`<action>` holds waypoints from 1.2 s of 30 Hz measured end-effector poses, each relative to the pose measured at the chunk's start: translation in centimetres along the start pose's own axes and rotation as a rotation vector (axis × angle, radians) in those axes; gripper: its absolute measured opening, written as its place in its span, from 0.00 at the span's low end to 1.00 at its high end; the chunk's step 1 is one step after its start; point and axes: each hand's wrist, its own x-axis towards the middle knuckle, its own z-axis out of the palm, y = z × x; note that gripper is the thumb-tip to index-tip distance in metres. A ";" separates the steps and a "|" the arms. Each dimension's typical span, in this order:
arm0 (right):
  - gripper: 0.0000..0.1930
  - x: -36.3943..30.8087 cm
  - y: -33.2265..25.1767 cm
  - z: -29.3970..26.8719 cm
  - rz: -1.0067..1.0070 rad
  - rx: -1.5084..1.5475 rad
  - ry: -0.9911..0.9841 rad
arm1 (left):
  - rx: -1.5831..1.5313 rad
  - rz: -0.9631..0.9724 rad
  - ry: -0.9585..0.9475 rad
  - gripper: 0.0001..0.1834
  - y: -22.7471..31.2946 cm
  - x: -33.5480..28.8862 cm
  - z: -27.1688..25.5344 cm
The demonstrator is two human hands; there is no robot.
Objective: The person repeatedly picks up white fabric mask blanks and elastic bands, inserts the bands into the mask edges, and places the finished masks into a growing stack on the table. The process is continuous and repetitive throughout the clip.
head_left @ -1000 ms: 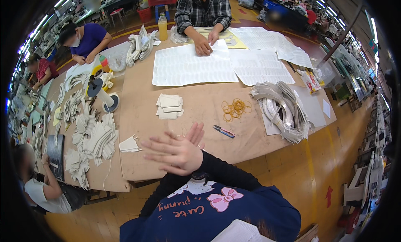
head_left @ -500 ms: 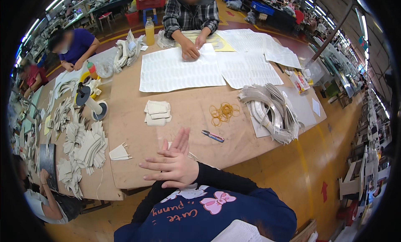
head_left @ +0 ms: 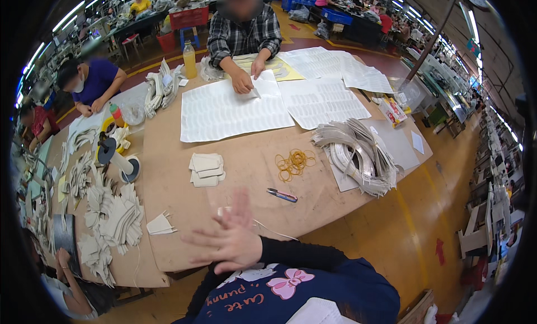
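My right fingers (head_left: 214,242), spread apart, crossed in front of my left fingers (head_left: 240,204), which were extended but blurred. The right hand hid my left palm, so contact between them was unclear. A cream piece (head_left: 160,225) lay nearby on the counter (head_left: 246,148), to the left.

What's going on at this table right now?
In the foreground, a right hand overlaps the left hand near the table edge, both blurred, holding nothing visible. Just beyond lie stacked pale pieces, a pen-shaped item and rubber bands. Across from them, a person in plaid has both hands at a patterned white sheet.
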 end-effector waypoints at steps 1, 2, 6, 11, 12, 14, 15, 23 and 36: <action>0.29 0.2 0.7 -0.5 0.061 -0.014 -0.021 | -0.116 -0.062 0.087 0.41 -0.8 -0.4 -0.1; 0.28 0.4 1.4 -0.9 0.121 -0.061 -0.062 | -0.170 -0.089 0.121 0.41 -1.1 -0.7 -0.2; 0.26 0.1 2.7 -1.6 0.229 -0.182 -0.002 | -0.554 -0.006 0.329 0.42 1.6 -1.8 0.1; 0.25 -2.2 1.3 -0.2 0.173 0.187 -0.025 | -0.592 -0.024 0.544 0.38 5.6 -2.2 0.2; 0.25 -2.7 1.2 -0.1 0.164 0.204 -0.008 | -0.729 -0.036 0.582 0.37 5.6 -2.2 0.2; 0.25 -3.6 1.9 -0.3 0.176 0.332 -0.012 | -0.775 -0.073 0.566 0.36 5.1 -2.2 0.2; 0.25 -3.9 2.2 -0.4 0.171 0.400 0.013 | -0.768 -0.097 0.614 0.36 4.9 -2.1 0.2; 0.18 -8.6 2.5 -3.5 0.372 -0.022 0.359 | -0.860 -0.057 0.533 0.27 4.7 -1.5 -0.2; 0.07 -16.7 -3.0 -1.5 1.121 -0.374 1.414 | 0.384 -0.621 0.152 0.21 -1.9 -2.4 2.4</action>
